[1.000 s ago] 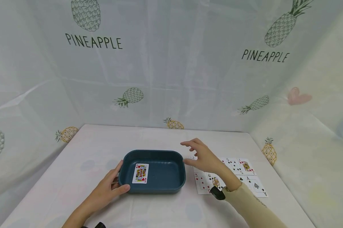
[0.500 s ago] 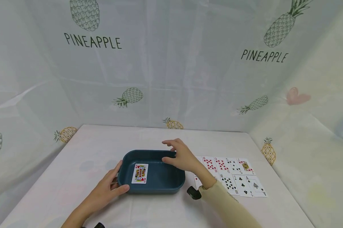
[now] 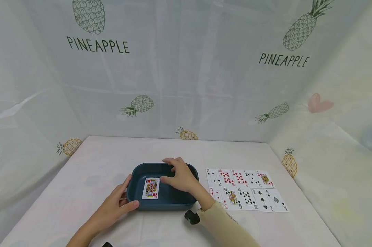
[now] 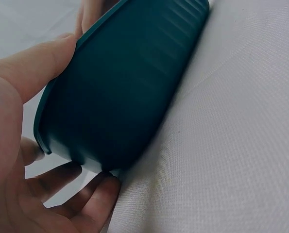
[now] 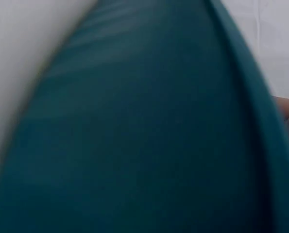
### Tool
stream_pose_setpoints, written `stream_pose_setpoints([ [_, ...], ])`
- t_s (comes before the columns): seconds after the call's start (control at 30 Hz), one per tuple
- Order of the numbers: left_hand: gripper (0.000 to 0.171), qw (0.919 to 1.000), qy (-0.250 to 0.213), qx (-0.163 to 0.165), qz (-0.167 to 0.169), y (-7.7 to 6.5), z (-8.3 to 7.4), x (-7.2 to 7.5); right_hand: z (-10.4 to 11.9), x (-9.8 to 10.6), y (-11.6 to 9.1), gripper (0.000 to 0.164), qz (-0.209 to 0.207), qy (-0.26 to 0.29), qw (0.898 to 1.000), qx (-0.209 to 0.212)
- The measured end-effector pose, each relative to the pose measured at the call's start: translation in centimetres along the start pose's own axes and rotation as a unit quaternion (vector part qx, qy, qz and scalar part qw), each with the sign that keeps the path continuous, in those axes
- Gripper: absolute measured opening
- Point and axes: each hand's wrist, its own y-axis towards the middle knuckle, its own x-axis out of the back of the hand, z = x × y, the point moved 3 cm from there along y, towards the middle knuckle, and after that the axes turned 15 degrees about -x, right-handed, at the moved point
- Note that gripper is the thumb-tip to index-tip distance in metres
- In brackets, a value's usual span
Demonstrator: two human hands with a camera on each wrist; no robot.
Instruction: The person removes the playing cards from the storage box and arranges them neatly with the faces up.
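A dark teal rectangular tray [image 3: 164,207] sits on the cloth-covered table, with a king of hearts [image 3: 150,188] lying face up inside at the left. My left hand [image 3: 113,207] holds the tray's left end. In the left wrist view its thumb lies at the tray's rim and the fingertips [image 4: 105,189] touch the outer wall. Over the tray's right half is my right hand [image 3: 182,177], thumb and fingers spread apart, nothing between them. The thumb tip is just right of the king. The tray's outer wall [image 5: 134,121] fills most of the right wrist view.
To the right of the tray, several playing cards [image 3: 247,198] lie face up in two rows, including a queen, a jack and an ace. A white cloth with pineapple prints [image 3: 186,75] hangs behind and beside the table [image 3: 173,230].
My right hand has moved left from beside the cards to over the tray, uncovering the cards at the right. The left hand keeps its hold, and the king lies still.
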Motion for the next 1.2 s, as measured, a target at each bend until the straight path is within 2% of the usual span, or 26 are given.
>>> stream_pose_setpoints([
  [0.2,0.096,0.9999,-0.009,-0.009,0.000,-0.1,0.1,0.0,0.0,-2.0,0.4,0.066,0.001,0.009,1.000,-0.025],
  [0.4,0.096,0.9998,-0.006,-0.018,-0.002,-0.1,0.1,0.0,0.4,-3.5,0.6,0.065,0.005,0.015,0.999,-0.032],
  [0.67,0.095,0.9997,-0.003,-0.024,0.001,0.2,0.1,0.0,-0.1,-4.5,0.7,0.068,0.010,0.010,0.999,-0.050],
  [0.83,0.095,0.9996,-0.005,-0.027,0.003,0.2,-0.1,0.0,-0.3,-4.8,0.7,0.069,0.012,-0.038,0.998,-0.052],
  [1.03,0.096,0.9998,0.006,-0.019,0.007,0.2,-0.1,0.1,-0.3,-5.3,0.5,0.075,0.023,-0.118,0.991,-0.051],
  [1.2,0.097,0.9998,0.011,-0.014,0.009,0.2,0.0,0.0,-0.3,-5.4,0.5,0.077,0.029,-0.137,0.989,-0.053],
])
